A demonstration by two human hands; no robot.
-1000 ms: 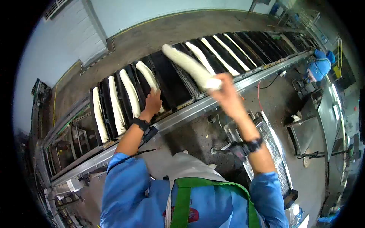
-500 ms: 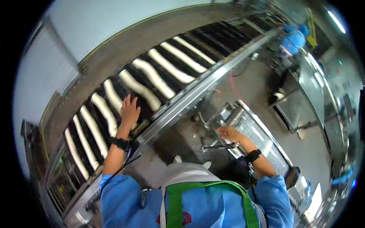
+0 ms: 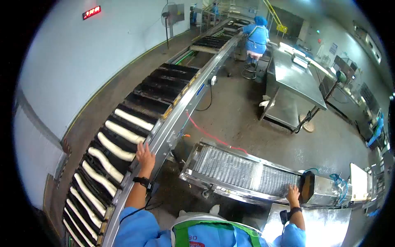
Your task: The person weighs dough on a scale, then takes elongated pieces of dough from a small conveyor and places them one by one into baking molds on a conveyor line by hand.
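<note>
My left hand (image 3: pixel 145 157) has its fingers spread at the near metal rail (image 3: pixel 164 131) of a long conveyor, by the end of a pale, dough-like strip (image 3: pixel 117 147). Whether it touches the strip I cannot tell. Several more such strips, such as a wavy one (image 3: pixel 106 165), lie crosswise in black troughs (image 3: pixel 158 87). Over the right end of a short mesh belt (image 3: pixel 232 168) is my right hand (image 3: pixel 293 195), fingers apart and nothing seen in it. Both wrists wear black bands.
A metal housing (image 3: pixel 327 190) adjoins the mesh belt's right end. Beyond stands a steel table (image 3: pixel 294 74). A co-worker in blue (image 3: pixel 256 39) is by the far conveyor. A red hose (image 3: pixel 210 135) crosses the floor, and a white wall (image 3: pixel 94 61) runs along the left.
The view has swung up, showing more of the room. My left hand has moved from above the strips to the near rail. My right hand has moved to the mesh belt's right end.
</note>
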